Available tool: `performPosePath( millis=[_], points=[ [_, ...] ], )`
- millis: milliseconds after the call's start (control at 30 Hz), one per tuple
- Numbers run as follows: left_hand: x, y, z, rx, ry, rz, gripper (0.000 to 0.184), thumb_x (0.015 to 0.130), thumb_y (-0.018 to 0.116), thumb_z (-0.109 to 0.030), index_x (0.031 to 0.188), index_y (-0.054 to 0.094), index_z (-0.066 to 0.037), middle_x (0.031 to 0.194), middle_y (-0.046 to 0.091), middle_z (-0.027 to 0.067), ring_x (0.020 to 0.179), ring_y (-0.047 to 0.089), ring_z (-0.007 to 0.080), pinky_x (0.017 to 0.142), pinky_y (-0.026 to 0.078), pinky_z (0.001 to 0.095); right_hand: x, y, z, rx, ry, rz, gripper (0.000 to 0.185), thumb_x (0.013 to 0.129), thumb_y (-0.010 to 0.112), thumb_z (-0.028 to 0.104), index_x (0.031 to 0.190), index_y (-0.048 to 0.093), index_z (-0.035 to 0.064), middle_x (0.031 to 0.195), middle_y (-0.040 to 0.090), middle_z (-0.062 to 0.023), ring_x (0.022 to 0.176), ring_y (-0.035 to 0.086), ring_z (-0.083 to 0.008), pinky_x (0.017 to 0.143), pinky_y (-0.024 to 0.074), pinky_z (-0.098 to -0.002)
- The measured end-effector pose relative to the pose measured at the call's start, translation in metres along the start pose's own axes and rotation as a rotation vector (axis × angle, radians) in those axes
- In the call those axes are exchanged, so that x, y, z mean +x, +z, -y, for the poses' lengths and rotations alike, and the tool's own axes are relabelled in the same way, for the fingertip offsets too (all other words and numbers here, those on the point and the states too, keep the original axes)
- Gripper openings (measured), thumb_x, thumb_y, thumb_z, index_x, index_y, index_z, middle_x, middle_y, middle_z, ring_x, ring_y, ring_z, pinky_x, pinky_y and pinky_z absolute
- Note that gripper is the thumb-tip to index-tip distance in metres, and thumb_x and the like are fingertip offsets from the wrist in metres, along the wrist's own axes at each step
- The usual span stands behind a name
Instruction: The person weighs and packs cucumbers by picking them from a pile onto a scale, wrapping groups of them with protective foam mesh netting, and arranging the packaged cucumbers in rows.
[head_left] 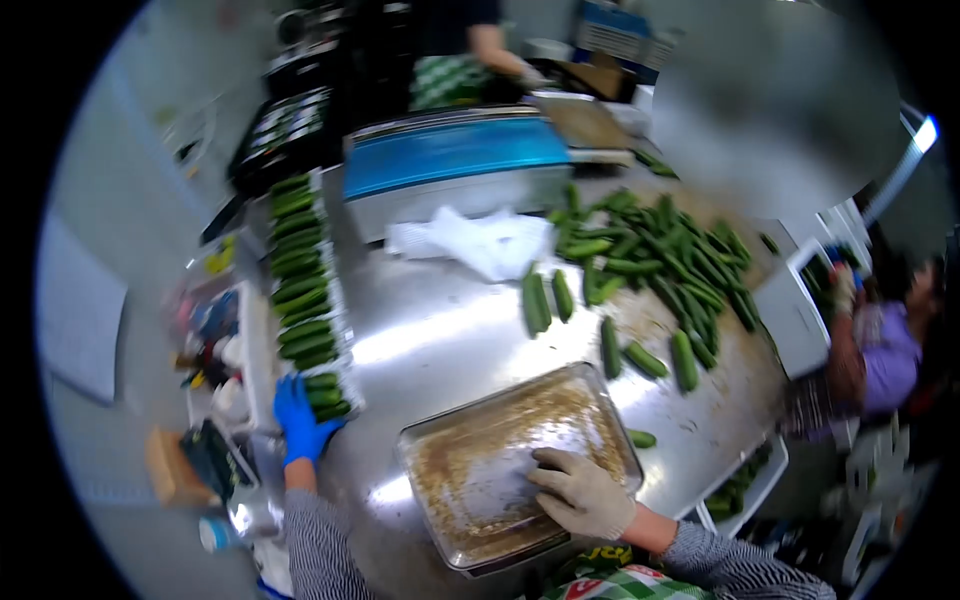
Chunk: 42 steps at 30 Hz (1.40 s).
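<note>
My left hand (304,420), in a blue glove, grips the near end of a row of small white trays, with fingers along the left side and thumb at the near edge. Green cucumbers (305,300) lie crosswise in these trays. My right hand (580,492), in a beige glove, hovers over or rests on a stained metal sheet pan (480,420); which one I cannot tell. Its fingers are slightly curled and apart, holding nothing visible. Loose cucumbers (665,250) are heaped beyond the pan to the right, with several scattered nearer it.
A blue-topped machine (455,160) stands at the back of the steel table (420,310), a white cloth (475,240) before it. A bin of supplies (225,350) is on the left. A crate of cucumbers (750,490) sits lower right. Other people work behind and at right.
</note>
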<state>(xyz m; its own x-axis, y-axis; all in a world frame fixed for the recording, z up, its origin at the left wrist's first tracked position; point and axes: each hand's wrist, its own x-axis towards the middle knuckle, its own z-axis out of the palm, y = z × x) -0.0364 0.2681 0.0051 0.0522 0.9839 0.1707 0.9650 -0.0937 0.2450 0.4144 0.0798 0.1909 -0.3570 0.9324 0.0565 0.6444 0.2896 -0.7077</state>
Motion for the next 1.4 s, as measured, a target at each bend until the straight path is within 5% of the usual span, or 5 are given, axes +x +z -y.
performPosePath(
  millis=[500,767,933,1133,1400],
  points=[
    [-0.055,-0.073,-0.116,0.075,-0.045,-0.082,0.098,0.075,0.077,-0.008,0.157,0.024,-0.008,0.161,0.020,0.0210,0.144,0.028,0.0422,0.116,0.028,0.0477,-0.020,-0.165,-0.290,-0.525,0.369,-0.763,0.037,0.087,0.064,0.017,0.119,0.058,0.0001,0.122,0.059,-0.0220,0.110,0.059,-0.0392,0.096,0.0483,-0.0467],
    [-0.045,-0.127,-0.354,-0.069,0.106,-0.070,0.054,0.086,0.066,-0.002,0.138,0.050,0.001,0.148,0.042,0.0208,0.136,0.044,0.0342,0.112,0.035,0.0412,0.066,-0.239,-0.415,-0.606,0.662,-0.471,0.031,0.085,0.066,0.027,0.108,0.063,0.0051,0.109,0.064,-0.0153,0.103,0.062,-0.0338,0.089,0.0474,-0.0474],
    [-0.018,-0.070,-0.523,-0.959,-0.152,0.371,0.031,0.099,0.055,-0.011,0.126,0.060,0.003,0.122,0.065,0.0119,0.112,0.063,0.0226,0.099,0.047,0.0328,0.030,-0.245,-0.366,-0.221,0.635,-0.528,0.036,0.082,0.065,0.034,0.093,0.065,-0.0006,0.093,0.067,-0.0246,0.088,0.066,-0.0411,0.081,0.0515,-0.0495],
    [0.025,0.087,-0.659,-1.659,-0.868,0.866,0.073,0.096,0.060,-0.047,0.148,0.034,-0.004,0.143,0.045,0.0205,0.124,0.053,0.0355,0.101,0.047,0.0479,-0.008,-0.256,-0.331,0.223,0.418,-0.117,0.047,0.089,0.060,0.042,0.103,0.066,-0.0023,0.093,0.068,-0.0268,0.095,0.067,-0.0399,0.086,0.0527,-0.0460],
    [0.009,0.090,-0.652,-1.267,-0.791,0.621,0.065,0.092,0.066,-0.029,0.145,0.040,-0.003,0.122,0.060,0.0131,0.107,0.060,0.0235,0.090,0.050,0.0381,0.163,-0.341,-0.467,-0.598,0.532,-0.370,0.071,0.079,0.071,0.043,0.135,0.050,0.0047,0.129,0.055,-0.0261,0.121,0.053,-0.0400,0.100,0.0415,-0.0504]
  ],
)
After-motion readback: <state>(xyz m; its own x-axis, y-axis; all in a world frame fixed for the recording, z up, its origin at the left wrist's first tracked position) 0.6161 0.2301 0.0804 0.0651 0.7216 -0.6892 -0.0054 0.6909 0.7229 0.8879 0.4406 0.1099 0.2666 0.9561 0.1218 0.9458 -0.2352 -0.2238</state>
